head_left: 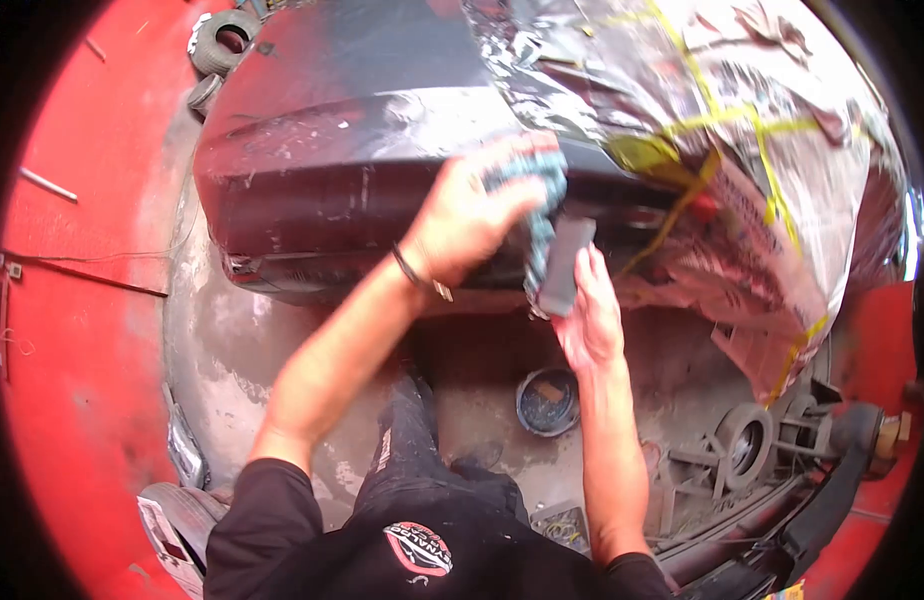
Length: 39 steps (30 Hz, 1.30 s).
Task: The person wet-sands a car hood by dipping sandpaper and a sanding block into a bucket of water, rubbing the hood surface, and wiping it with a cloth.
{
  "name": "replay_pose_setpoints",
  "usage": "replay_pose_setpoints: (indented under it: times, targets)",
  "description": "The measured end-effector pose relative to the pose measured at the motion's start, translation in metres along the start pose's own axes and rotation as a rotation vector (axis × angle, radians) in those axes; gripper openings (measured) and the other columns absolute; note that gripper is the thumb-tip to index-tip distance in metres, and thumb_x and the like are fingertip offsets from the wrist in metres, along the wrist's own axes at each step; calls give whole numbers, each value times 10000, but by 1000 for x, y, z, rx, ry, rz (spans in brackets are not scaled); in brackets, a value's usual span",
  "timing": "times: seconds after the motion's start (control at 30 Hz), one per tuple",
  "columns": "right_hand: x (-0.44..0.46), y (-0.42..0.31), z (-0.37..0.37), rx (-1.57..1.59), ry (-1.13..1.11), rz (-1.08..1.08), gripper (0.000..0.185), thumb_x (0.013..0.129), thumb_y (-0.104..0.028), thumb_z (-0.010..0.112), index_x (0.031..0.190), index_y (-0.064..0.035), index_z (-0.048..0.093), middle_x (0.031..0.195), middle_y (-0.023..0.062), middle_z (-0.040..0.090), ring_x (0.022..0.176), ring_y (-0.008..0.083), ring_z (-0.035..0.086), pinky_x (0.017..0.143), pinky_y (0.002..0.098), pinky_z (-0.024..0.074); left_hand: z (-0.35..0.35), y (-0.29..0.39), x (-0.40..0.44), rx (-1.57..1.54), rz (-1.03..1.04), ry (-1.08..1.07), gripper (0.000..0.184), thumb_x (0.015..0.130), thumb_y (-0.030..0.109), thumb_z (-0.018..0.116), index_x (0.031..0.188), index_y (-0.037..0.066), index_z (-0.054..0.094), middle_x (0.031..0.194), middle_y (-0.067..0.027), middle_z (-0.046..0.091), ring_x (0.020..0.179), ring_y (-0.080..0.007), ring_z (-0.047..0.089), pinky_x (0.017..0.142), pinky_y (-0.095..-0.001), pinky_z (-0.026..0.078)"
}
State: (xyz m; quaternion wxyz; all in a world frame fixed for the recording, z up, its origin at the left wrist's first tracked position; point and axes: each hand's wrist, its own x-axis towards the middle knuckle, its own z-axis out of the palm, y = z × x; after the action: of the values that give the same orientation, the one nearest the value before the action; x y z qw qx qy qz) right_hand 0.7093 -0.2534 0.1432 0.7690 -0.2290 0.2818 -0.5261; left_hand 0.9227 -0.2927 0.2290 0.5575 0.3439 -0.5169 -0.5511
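My left hand [472, 215] is closed around a crumpled blue-green cloth [554, 172], part of which hangs down toward the other hand. In my right hand [594, 315] is a flat, dark grey sanding block [566, 266], held at a slant with the fingers along its edge. Both hands are in front of the dark car body panel [312, 205], which has dull, patchy paint and whitish marks. Whether the cloth touches the panel or the block, I cannot tell, as the left hand is blurred.
Clear plastic sheeting [782, 235] with yellow tape [697, 75] covers the car's right side. On the floor below stands a bucket [547, 434]. Tyres [222, 42] lie at the upper left; another wheel [744, 447] and a black bumper [822, 510] are at the lower right.
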Motion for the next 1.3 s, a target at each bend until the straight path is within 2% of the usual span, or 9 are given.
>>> replay_pose_setpoints:
  times: [0.17,0.3,0.4,0.83,0.9,0.93,1.0,1.2,1.3]
  targets:
    - [158,-2,129,-384,-39,-258,522,1090,-243,780,1522,-65,548,1289,101,698,1153,174,676,967,348,565,-155,53,129,496,168,-100,574,1033,178,824,1574,98,647,1531,-42,683,1298,-121,661,1080,-297,566]
    - [248,19,171,-1088,144,-563,513,1055,-272,806,1465,-25,623,1293,147,726,1161,228,689,1001,385,563,-224,16,175,1453,182,-63,751,995,681,691,1567,195,648,1667,-234,547,1584,-517,426,1276,-771,244]
    - [285,29,160,-1210,197,-743,499,1039,-224,811,1452,-8,632,1324,145,714,1203,258,677,1052,391,539,-220,-30,191,1308,125,179,746,1047,653,602,1615,171,583,1695,-264,482,1578,-553,390,1255,-774,261]
    - [281,54,157,-1560,172,-792,456,1048,-199,747,1425,-6,581,1450,232,599,1400,414,534,1212,556,405,-414,-58,531,1561,183,19,587,1092,563,510,1479,158,686,1589,-102,637,1509,-296,562,1242,-634,396]
    - [279,53,155,-1600,175,-774,453,1063,-253,740,1414,-21,574,1449,227,591,1381,411,534,1205,570,404,-480,-17,537,1527,-75,32,655,1062,582,529,1551,159,638,1577,-117,664,1484,-296,606,1260,-528,418]
    - [279,54,155,-1599,180,-773,451,1065,-267,740,1410,-28,574,1450,225,588,1375,410,533,1201,576,404,-524,-4,522,1671,210,159,437,1062,476,626,1171,86,791,1154,-198,792,1087,-419,748,993,-551,567]
    - [282,55,157,-1581,170,-765,453,1061,-266,744,1412,-36,573,1453,224,584,1374,411,531,1197,581,405,-614,-5,492,1724,59,349,616,1095,540,597,1548,125,649,1450,-247,701,1371,-419,644,1147,-536,514]
    - [282,52,157,-1532,131,-775,446,1065,-214,706,1433,-16,550,1494,225,553,1419,398,501,1240,563,362,-977,-74,264,1786,-402,552,574,1184,476,306,1691,292,502,1764,-132,461,1621,-335,446,1319,-554,358]
    - [283,53,156,-1456,136,-818,459,1037,-170,717,1435,-2,562,1486,245,573,1405,418,514,1226,573,380,-884,-41,236,1501,-482,767,629,1177,510,339,1689,183,500,1730,-147,507,1597,-353,480,1317,-566,352]
